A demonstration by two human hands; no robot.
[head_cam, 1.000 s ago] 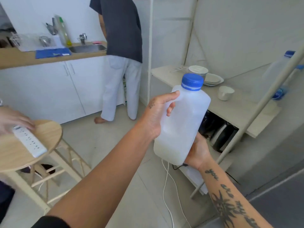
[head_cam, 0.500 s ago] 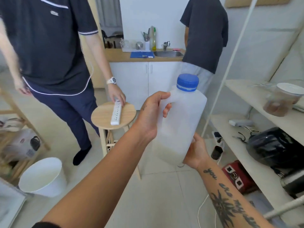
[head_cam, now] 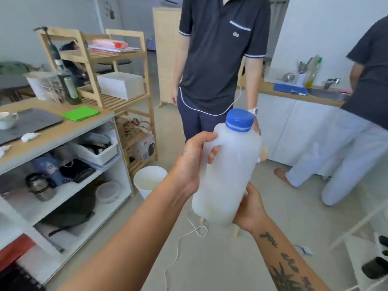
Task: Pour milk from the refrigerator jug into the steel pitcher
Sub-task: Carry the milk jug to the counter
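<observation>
I hold a translucent white milk jug with a blue screw cap, upright in front of my chest. My left hand grips its handle near the neck. My right hand cups the jug's bottom corner from below. A low band of milk shows at the jug's base. A steel pitcher with a dark top sits on the middle shelf of the white unit at the left; another steel cup stands by the sink.
A person in a dark polo stands straight ahead, close behind the jug. Another person stands at the sink counter on the right. A wooden-topped worktable with a green cloth is at left. A white bucket and a cord lie on the floor.
My view has swung left from the right-hand shelves past the stool to the worktable and wooden rack. The jug stays upright in both hands, the grip unchanged.
</observation>
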